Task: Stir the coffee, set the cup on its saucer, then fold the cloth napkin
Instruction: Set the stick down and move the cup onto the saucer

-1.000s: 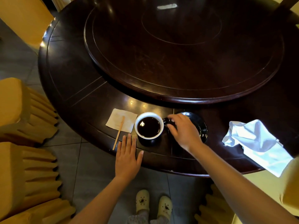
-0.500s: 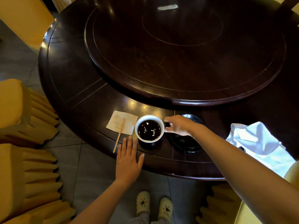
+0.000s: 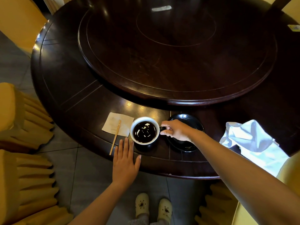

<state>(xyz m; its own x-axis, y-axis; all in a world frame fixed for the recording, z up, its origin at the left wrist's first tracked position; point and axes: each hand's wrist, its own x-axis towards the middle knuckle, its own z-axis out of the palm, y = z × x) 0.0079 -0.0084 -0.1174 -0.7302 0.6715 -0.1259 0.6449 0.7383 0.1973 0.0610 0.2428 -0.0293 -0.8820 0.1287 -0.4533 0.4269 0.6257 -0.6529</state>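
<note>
A coffee cup (image 3: 145, 131), black outside and white inside, holds dark rippling coffee near the table's front edge. My right hand (image 3: 176, 130) pinches its handle on the right side. Just right of the cup lies the black saucer (image 3: 186, 144), partly hidden under my right hand and wrist. My left hand (image 3: 125, 161) rests flat and open on the table edge, in front and left of the cup. A wooden stir stick (image 3: 115, 137) lies across a small paper napkin (image 3: 118, 124) to the cup's left. The crumpled white cloth napkin (image 3: 253, 143) sits at the right edge.
The dark round table (image 3: 65, 88) carries a large raised turntable (image 3: 177, 51) behind the cup. Yellow-covered chairs (image 3: 24, 143) stand close on the left and at the lower right. My feet in pale clogs (image 3: 153, 207) show on the tiled floor.
My right hand turned from covering the handle from above to pinching it from the side. The cup appears slightly raised, and the coffee surface ripples. The left hand stayed put.
</note>
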